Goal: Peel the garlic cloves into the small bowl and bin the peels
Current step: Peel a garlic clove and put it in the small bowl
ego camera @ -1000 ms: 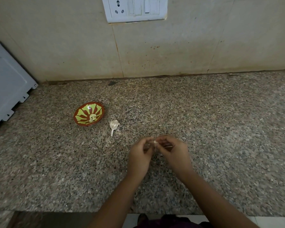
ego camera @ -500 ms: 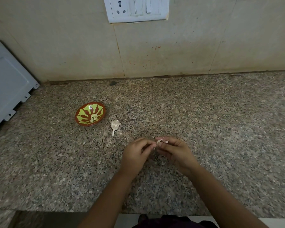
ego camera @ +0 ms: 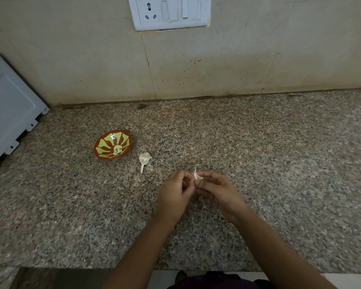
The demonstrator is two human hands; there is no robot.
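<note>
1. Two hands met low over the table, the left hand and the right hand close together in front of the person.
2. The fingers and thumb of the right hand were curled round a garlic clove, whose pale tip stuck up between the hands. The left fingertips were pinched in against the clove's near side. Neither hand was spread. I could not tell whether any skin had come loose.
3. The clove was held clear of the table. My guess is that the right hand steadied it so the left could nip and strip the skin.
4. The small bowl stood to the left and further back, well apart from the hands. A few pale peeled cloves lay in its bottom. It probably sat there for an easy drop by the left arm.
5. A part-used garlic bulb with its stalk lay on the table just right of the bowl, between the bowl and the hands, seemingly kept near as stock.
6. No bin was in view, and no heap of peels could be made out.
7. Also noted were a switchboard on the tiled wall and a white panel at the left edge.
</note>
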